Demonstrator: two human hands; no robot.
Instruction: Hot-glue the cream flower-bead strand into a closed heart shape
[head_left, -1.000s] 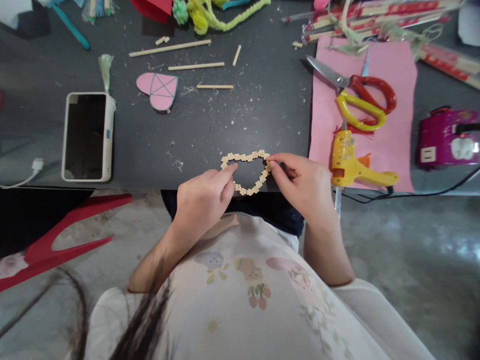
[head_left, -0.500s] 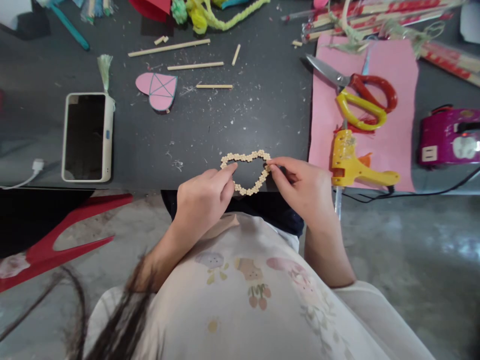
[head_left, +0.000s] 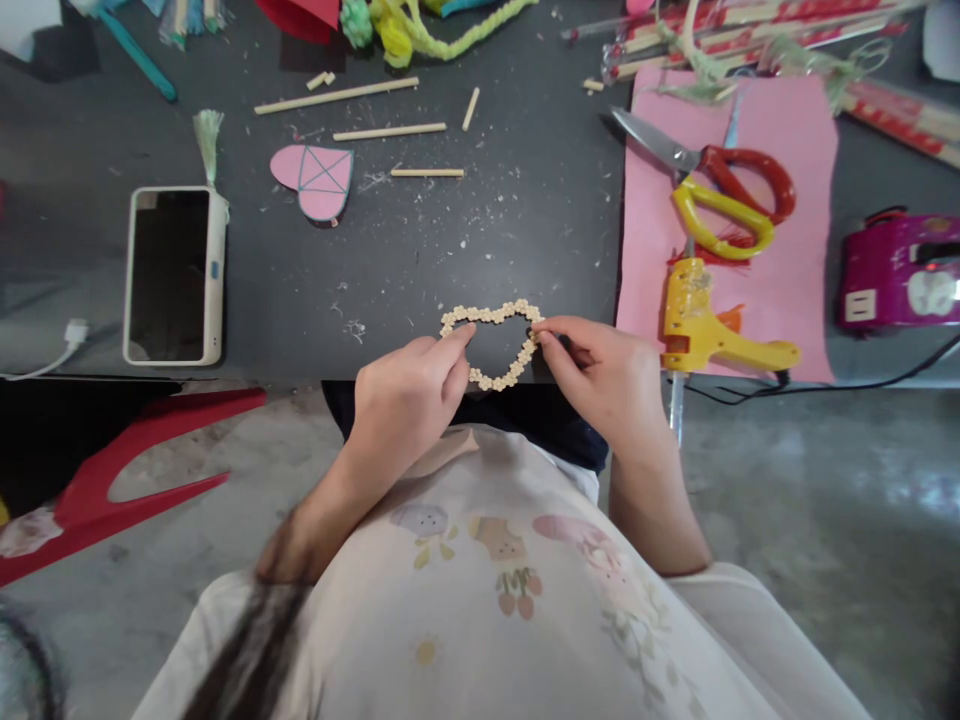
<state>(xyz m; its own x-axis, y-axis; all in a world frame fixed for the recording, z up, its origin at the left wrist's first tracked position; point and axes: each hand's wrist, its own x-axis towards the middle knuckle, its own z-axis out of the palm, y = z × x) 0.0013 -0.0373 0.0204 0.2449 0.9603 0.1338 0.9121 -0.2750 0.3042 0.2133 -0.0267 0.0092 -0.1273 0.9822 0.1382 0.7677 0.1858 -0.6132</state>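
Observation:
A heart-shaped outline [head_left: 495, 382] made of small cream flower-like pieces lies at the near edge of the dark table. My left hand [head_left: 409, 390] is closed on its left side, with the index finger reaching across the outline and the thumb below it. On the right side, thumb and index finger of my right hand [head_left: 600, 370] pinch the outline's upper right edge. Whatever else may sit between those fingertips is too small to make out. A yellow glue gun [head_left: 690, 320] lies to the right of my right hand, on a pink sheet [head_left: 795, 130].
Scissors [head_left: 705, 180] with red and yellow handles lie on the pink sheet. A white-cased phone [head_left: 174, 275] is at the left, near a cable plug [head_left: 75, 332]. Beyond the outline are several thin sticks [head_left: 390, 131] and a pink paper heart [head_left: 324, 182]. A purple box [head_left: 896, 275] stands far right.
Both hands and the heart-shaped outline stay almost where they were. Only the dark hair strands at the lower left have swung.

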